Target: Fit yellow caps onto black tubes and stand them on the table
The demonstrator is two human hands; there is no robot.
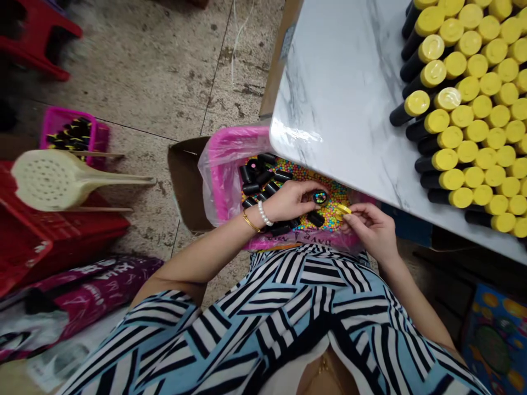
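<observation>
**Yellow cap meets bead-filled black tube**

The left hand (288,202) closes round a black tube (319,197), its open end up and showing coloured beads. The right hand (373,233) pinches a yellow cap (343,209) between thumb and fingertips, just beside the tube. Below them, a pink tray (224,175) lined with clear plastic rests against a striped dress (288,312), apparently keeping loose black tubes (259,178) and spare beads (329,216) within easy reach. Writing on its near edge is unreadable. At upper right, capped tubes (415,107) sit in tight rows on a marble-look table (341,93). On the floor at left lie a white scoop (49,181) and a red crate (53,236).
</observation>
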